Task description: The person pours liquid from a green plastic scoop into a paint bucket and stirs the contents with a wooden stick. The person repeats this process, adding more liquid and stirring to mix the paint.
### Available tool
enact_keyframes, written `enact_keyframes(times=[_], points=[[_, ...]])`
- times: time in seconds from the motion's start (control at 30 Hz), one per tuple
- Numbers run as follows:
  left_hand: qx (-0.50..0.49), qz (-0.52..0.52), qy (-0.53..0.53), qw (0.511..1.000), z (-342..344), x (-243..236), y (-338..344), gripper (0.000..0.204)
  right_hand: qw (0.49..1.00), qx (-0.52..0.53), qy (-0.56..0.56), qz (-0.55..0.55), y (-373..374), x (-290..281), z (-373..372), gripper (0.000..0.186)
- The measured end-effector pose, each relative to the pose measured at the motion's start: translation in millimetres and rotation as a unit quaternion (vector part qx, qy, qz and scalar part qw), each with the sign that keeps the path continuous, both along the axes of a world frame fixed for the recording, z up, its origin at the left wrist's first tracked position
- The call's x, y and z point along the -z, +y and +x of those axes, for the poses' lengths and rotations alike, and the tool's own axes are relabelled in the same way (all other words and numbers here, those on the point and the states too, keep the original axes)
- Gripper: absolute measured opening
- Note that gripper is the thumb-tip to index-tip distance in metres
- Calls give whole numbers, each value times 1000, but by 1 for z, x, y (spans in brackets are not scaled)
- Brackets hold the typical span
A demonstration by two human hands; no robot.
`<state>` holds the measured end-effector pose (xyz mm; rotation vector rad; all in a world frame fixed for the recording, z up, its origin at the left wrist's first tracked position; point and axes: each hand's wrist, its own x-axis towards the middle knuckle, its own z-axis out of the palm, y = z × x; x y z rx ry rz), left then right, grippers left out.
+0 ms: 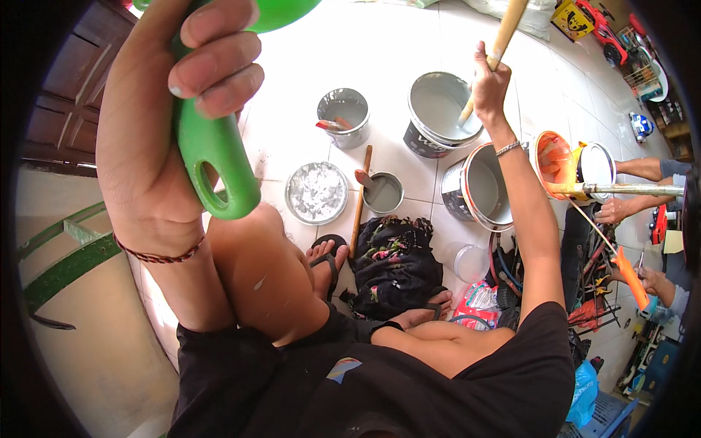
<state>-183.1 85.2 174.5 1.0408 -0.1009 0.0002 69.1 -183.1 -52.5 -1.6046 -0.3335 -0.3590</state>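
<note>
Raised close in front of me, my left hand (150,157) grips the long handle of a green plastic dipper (215,139), its rounded cup cut off by the top edge. My right hand (491,87) is closed around a pale wooden stick (507,29). The stick slants down into a large bucket (427,141) of light grey paint, its lower end in the paint. A second dark bucket (454,182) stands tilted-looking just nearer, beside my right forearm. Left of these is a smaller bucket (355,137) with grey paint and a brush.
Nearer stand a paint can (394,206) with a brush (363,178), a paint-smeared round lid (325,193) and a thin wooden rod (358,226). Black floral cloth (398,255) lies between my feet. At right, other people's hands (613,212) are near an orange-smeared bucket (542,150) and an orange-handled tool (631,279).
</note>
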Motion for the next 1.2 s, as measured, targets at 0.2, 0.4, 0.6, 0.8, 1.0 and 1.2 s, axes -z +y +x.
enact_keyframes(times=[0.2, 0.4, 0.6, 0.8, 1.0, 1.2], points=[[-22, -6, 0, 1000, 5, 0, -6, 27, 974, -83, 52, 207, 31, -4, -11, 51], [-13, -28, 18, 999, 5, -2, -7, 26, 996, 22, -83, 33, 5, 12, 30, 53], [-15, 4, -8, 1000, 1, -3, -1, 26, 995, -48, 27, 81, 20, 0, -4, 54], [10, -64, 17, 998, 9, 1, -4, 24, 987, -25, -16, 156, 29, 5, 22, 58], [21, -50, 16, 998, 6, -3, -5, 24, 998, 27, -56, 9, 2, 4, 19, 61], [-13, -23, 12, 1000, 6, -3, -3, 25, 986, -96, 66, 119, 24, -5, -38, 58]])
